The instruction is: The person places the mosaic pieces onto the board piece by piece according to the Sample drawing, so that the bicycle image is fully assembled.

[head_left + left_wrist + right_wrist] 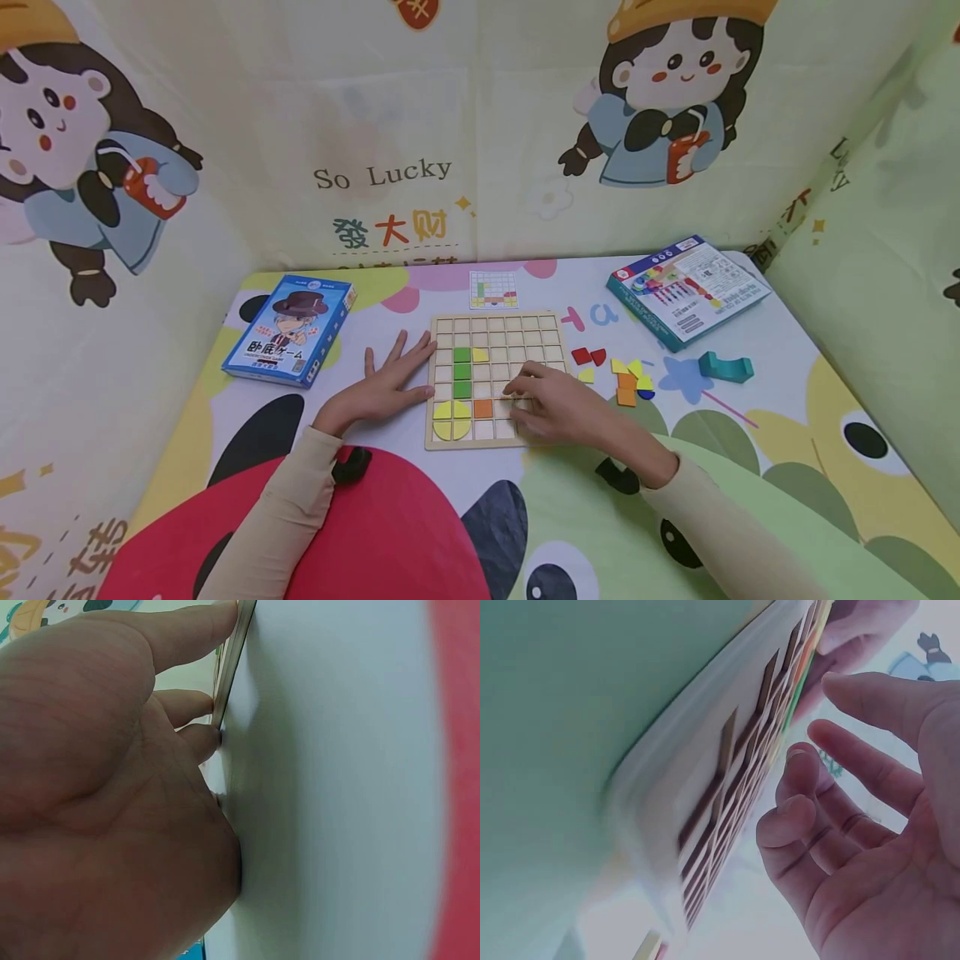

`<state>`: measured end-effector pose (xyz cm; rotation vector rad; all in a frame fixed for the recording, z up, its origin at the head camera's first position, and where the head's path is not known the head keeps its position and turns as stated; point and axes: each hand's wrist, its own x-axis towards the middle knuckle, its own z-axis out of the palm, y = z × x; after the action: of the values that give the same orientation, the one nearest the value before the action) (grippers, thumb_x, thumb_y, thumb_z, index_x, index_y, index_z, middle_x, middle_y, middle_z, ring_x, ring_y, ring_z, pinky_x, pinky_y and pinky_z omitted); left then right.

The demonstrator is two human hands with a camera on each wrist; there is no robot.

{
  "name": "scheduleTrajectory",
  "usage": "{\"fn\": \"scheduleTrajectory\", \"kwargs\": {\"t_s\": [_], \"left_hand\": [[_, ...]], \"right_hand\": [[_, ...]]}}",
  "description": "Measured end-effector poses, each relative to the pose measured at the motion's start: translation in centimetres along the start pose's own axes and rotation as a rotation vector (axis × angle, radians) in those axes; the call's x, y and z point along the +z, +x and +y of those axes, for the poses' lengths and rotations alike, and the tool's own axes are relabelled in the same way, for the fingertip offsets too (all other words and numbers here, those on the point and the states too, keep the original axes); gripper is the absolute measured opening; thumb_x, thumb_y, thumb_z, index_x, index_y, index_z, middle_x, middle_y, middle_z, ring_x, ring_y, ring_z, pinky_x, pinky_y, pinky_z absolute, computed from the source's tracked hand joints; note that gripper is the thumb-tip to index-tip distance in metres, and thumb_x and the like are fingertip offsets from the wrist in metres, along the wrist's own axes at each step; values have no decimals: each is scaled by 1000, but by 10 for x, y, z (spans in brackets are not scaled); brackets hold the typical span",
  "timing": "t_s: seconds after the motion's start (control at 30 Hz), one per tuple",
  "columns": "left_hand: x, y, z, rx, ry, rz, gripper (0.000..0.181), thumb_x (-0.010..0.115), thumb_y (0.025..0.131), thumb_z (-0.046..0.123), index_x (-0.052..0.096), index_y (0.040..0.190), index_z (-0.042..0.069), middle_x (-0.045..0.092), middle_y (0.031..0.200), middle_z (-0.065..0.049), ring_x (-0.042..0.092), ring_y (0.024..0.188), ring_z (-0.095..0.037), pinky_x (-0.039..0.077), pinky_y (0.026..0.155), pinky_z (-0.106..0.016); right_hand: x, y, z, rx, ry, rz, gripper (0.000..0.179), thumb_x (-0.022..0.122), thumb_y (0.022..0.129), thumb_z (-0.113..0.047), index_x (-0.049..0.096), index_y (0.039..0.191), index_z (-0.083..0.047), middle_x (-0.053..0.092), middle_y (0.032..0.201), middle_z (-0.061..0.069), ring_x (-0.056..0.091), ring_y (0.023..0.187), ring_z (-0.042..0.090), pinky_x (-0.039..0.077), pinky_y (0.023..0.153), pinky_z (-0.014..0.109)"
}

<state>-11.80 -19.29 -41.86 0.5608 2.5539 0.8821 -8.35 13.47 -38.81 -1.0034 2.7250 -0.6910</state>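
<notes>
A wooden grid board (498, 327) lies on the table between the two hands. Three green square tiles (462, 372) form a column on it, with a yellow piece (480, 356) beside the top one. Lower down are yellow quarter pieces (452, 421) forming a circle and an orange square (483, 408). My left hand (382, 390) is spread at the board's left side; in the left wrist view its thumb and fingers touch the board's edge (238, 660). Above the board's lower right hovers my right hand (561, 406), fingers loosely bent; the right wrist view shows nothing between thumb and fingers.
Right of the board lie red pieces (581, 356), several yellow and orange pieces (626, 397) and a teal curved block (726, 367). A pattern card (493, 289) sits behind the board. Boxes stand at left (288, 331) and back right (688, 292).
</notes>
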Motion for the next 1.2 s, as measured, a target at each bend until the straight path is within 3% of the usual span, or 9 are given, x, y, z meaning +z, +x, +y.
{"fn": "scheduleTrajectory", "kwargs": {"t_s": [0.53, 0.8, 1.03, 1.2], "left_hand": [[0, 1, -2, 2, 0, -6, 84, 64, 103, 39, 19, 171, 21, 6, 182, -6, -17, 167, -40, -27, 118, -77], [0, 1, -3, -1, 2, -1, 84, 64, 103, 40, 19, 171, 21, 6, 182, -6, -16, 167, -40, -26, 118, -77], [0, 1, -1, 2, -3, -1, 83, 64, 103, 39, 20, 171, 20, 6, 182, -7, -16, 167, -41, -26, 118, -77], [-1, 0, 0, -1, -4, -2, 83, 64, 103, 38, 21, 171, 20, 6, 182, -7, -16, 167, -41, -26, 118, -77]], "right_hand": [[-21, -49, 41, 118, -28, 91, 29, 83, 92, -17, 78, 120, -12, 70, 110, 5, 55, 77, 10, 49, 65, 20], [-31, -72, 61, 219, -46, 99, 29, 83, 91, -15, 77, 120, -11, 68, 107, 4, 57, 83, 13, 53, 69, 20], [-38, -86, 76, 228, -73, 122, 28, 84, 91, -15, 78, 118, -10, 69, 107, 6, 58, 89, 16, 54, 72, 21], [-39, -93, 84, 237, -75, 123, 28, 84, 90, -14, 78, 117, -7, 68, 102, 6, 56, 83, 15, 50, 68, 20]]}}
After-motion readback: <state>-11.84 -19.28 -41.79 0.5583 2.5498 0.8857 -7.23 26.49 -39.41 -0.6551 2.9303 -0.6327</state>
